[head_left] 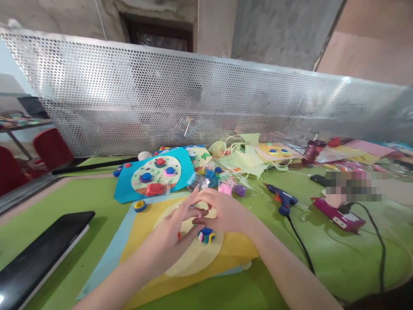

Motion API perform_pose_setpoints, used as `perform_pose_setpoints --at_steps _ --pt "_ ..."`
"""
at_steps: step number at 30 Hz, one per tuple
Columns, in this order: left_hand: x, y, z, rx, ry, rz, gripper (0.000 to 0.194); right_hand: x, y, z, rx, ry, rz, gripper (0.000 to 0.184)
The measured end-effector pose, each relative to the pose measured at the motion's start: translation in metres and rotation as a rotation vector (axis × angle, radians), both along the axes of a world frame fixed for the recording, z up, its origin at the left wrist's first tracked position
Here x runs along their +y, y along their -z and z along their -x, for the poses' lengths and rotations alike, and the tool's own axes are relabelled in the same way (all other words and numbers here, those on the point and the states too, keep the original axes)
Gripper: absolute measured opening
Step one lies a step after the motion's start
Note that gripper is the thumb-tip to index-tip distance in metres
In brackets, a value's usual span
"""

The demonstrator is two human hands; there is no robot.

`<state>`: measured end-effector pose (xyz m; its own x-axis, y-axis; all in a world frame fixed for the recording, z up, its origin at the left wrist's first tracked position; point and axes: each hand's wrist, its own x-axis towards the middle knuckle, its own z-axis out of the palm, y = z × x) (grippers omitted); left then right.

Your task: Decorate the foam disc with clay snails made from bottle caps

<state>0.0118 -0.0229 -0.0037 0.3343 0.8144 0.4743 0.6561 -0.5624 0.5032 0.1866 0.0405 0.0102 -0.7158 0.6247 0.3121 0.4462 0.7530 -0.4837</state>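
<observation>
Both my hands meet over a pale yellow paper circle (183, 265) on a yellow sheet (138, 232). My left hand (177, 228) has its fingers curled and its tips close to those of my right hand (222, 211), which is also curled in a pinch. A tiny pink bit shows between the fingertips; its kind is too small to tell. Just below the fingers sits a blue clay piece with coloured strips (206, 236) on the circle. Other small pieces on the circle are mostly hidden behind my hands.
A blue card with clay figures (187, 172) lies behind, with clay packets (226, 185) beside it. A blue-and-yellow clay disc (140, 206) is at left, near a black tablet-like device (45, 254). On the right are a glue gun (282, 199) and a purple power strip (338, 215); cords trail there.
</observation>
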Motion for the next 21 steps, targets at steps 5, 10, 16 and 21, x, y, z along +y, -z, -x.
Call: perform_pose_setpoints --at_steps 5,10,16,21 --pt "0.0 -0.004 0.004 -0.254 0.009 0.225 0.059 0.001 0.003 -0.002 -0.013 -0.01 0.054 0.033" --pt "0.002 -0.008 0.004 -0.337 -0.11 0.398 0.051 0.001 0.0 -0.003 -0.037 -0.016 0.054 0.031" --pt "0.011 -0.008 0.011 -0.318 -0.298 0.317 0.041 0.013 -0.006 -0.028 -0.321 0.263 0.145 0.031" --pt "0.019 -0.004 0.014 -0.418 -0.282 0.444 0.047 0.019 -0.003 -0.041 -0.429 0.353 0.21 0.023"
